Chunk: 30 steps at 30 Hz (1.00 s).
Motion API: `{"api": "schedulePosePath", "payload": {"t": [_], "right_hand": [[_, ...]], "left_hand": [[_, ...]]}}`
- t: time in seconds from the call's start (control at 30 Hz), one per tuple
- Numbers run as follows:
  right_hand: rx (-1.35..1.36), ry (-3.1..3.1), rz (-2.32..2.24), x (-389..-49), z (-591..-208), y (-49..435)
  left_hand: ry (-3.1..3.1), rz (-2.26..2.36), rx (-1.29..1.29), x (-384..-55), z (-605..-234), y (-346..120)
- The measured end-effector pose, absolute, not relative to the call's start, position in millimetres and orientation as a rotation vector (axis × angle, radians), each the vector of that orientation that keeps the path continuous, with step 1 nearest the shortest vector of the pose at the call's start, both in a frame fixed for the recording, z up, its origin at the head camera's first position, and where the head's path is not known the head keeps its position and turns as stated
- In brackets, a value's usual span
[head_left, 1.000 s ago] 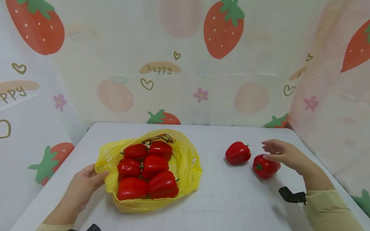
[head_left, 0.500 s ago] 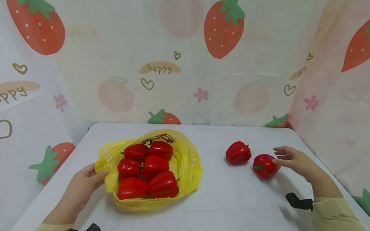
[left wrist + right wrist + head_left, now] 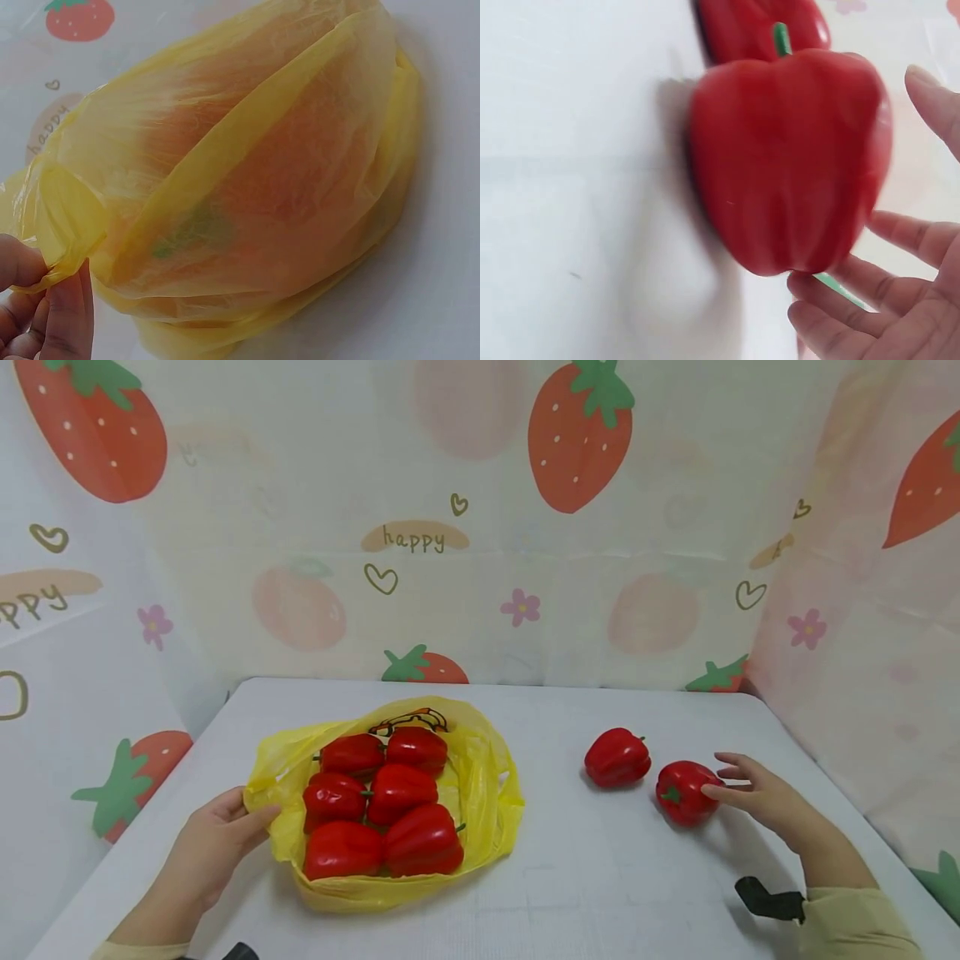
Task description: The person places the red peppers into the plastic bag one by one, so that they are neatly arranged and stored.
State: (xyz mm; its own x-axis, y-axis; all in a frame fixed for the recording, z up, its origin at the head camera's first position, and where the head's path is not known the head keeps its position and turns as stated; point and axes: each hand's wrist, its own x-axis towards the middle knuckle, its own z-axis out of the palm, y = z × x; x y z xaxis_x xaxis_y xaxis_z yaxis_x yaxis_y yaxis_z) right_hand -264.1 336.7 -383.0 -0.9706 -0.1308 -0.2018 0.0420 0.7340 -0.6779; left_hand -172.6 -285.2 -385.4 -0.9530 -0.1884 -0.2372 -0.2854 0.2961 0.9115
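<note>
My left hand (image 3: 213, 852) pinches the left edge of a yellow plastic bag (image 3: 498, 810) between thumb and fingers. Several red bell peppers (image 3: 403, 793) lie in the bag, its mouth spread wide; from the left wrist view they show only dimly through the film (image 3: 285, 187). On the right, my right hand (image 3: 772, 797) has its fingers spread at the right side of a loose red bell pepper (image 3: 684, 793). In the right wrist view the fingertips are right at that pepper's lower end (image 3: 787, 165), while the thumb stands apart. Another bell pepper (image 3: 617, 758) lies just behind, to the left.
A white table (image 3: 555, 877) carries everything, with bare surface between the bag and the loose peppers. Hanging cloth (image 3: 480, 602) with printed strawberries encloses the back and both sides. A black wrist mount (image 3: 768, 900) sits on the right forearm.
My right hand has shifted from over the top of the nearer loose pepper to its right side, lower down. The left hand and the bag stay put.
</note>
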Motion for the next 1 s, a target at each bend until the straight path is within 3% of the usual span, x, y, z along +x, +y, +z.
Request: {"api": "schedulePosePath", "payload": {"t": [1.0], "right_hand": [[-0.057, 2.737, -1.006, -264, -396, 315]], "left_hand": [[2.45, 1.765, -0.452, -175, -392, -289]]}}
